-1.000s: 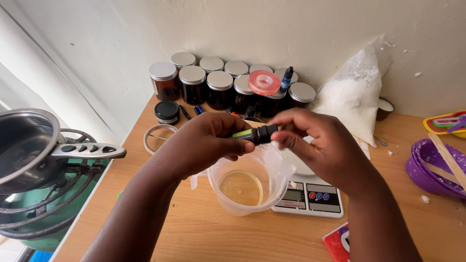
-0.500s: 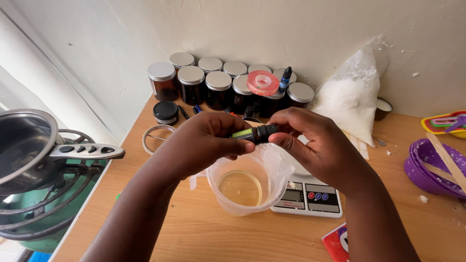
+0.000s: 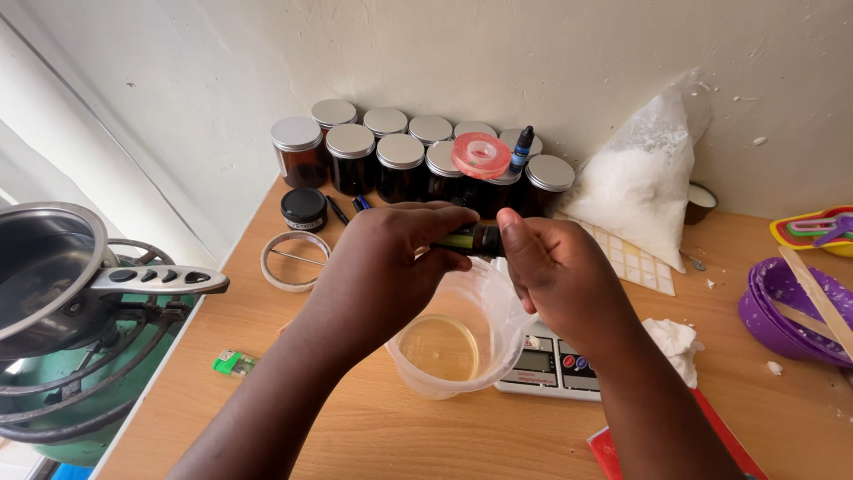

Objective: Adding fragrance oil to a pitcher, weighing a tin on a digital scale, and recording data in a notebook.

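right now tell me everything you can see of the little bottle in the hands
The bottle is small and dark, with a yellow-green label and a black cap end. It lies roughly level above the clear plastic cup of yellowish liquid, apart from it. The left hand wraps its body; the right hand pinches the cap end. Most of it is hidden by fingers, so whether it is open cannot be told.

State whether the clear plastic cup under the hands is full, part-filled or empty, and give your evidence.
Part-filled. The clear plastic cup holds a shallow pool of yellowish liquid at its bottom, and its walls above that are bare.
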